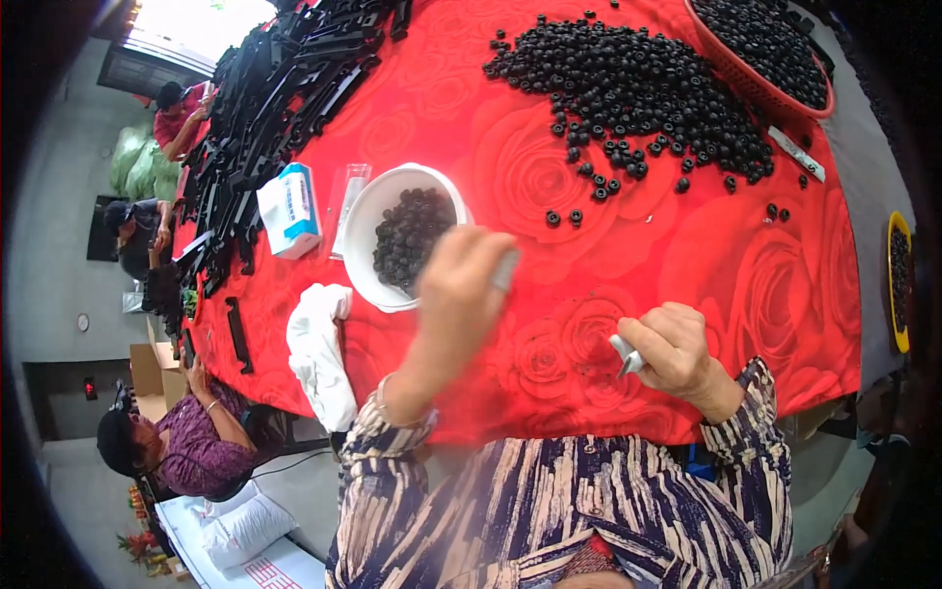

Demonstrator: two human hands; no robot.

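My left hand [459, 299] is blurred by motion at the right rim of a white bowl [359, 265]. Its fingers look curled, with a pale wrap or piece at the fingertips; what they hold, if anything, is unclear. Small black ring-shaped parts [410, 236] fill much of the bowl. Farther right, my right hand [675, 355] is closed just above the red tablecloth [549, 363]. From its fingers sticks a small pale piece with a grey pointed tip [627, 357], its kind not plain to see.
A big pile of black ring parts [638, 83] spreads at the far right beside a full red basket [824, 103]. Long black strips [285, 88] are heaped far left. A tissue pack [291, 211] and white cloth [320, 353] lie near the bowl. Several people sit along the left side.
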